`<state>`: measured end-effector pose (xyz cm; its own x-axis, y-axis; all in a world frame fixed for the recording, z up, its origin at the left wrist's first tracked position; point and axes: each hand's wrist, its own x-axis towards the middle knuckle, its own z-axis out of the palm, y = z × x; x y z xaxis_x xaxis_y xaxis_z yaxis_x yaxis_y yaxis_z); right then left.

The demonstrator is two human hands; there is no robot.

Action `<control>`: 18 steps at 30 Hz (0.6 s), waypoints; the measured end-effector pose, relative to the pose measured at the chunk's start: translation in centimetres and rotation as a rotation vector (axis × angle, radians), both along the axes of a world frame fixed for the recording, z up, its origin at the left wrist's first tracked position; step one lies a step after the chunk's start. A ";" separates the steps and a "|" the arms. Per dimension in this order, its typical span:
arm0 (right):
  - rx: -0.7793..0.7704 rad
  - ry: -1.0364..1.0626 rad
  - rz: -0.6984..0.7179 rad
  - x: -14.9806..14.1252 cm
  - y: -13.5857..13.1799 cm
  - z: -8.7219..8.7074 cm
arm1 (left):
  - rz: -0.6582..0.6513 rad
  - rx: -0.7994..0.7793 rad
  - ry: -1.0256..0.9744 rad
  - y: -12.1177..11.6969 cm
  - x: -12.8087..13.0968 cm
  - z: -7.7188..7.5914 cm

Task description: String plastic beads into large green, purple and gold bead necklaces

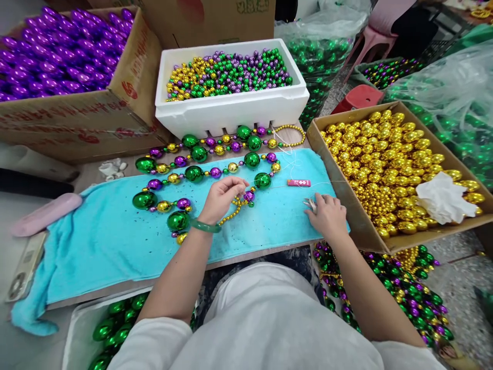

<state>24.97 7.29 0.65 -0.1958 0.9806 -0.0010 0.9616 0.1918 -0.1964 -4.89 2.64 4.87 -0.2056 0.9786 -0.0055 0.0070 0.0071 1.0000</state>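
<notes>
Green, purple and gold beads form a long beaded strand [194,173] that loops back and forth on a turquoise towel [103,231]. My left hand [225,199], with a green bangle above the wrist, pinches a thin white string close to the strand's end. Under that hand a short chain of small gold beads [230,216] shows in part. Farther right, my right hand [327,217] curls palm down over small silver thread snips [310,205], whose pointed tips stick out to the left. Between my hands and a little beyond them lies a small pink-red packet [299,183].
A white foam box [231,110] of mixed small beads stands behind the towel. Purple beads fill a cardboard box [134,77] at left; gold ones fill a shallow carton [346,205] at right. A pink-handled object [46,213] lies at the left edge. Finished-looking strands [404,293] pile below right.
</notes>
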 end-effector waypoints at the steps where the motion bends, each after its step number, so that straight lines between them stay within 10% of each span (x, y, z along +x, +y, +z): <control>1: 0.052 -0.012 0.027 0.0 -0.1 0.1 | -0.004 0.015 0.014 0.0 0.0 0.4; 11: -0.059 0.639 0.738 -12.7 3.8 2.2 | -0.055 0.060 0.078 -0.9 0.6 2.8; 18: -0.085 0.142 0.289 -10.8 8.7 3.2 | -0.008 0.087 0.055 -2.0 -1.1 2.5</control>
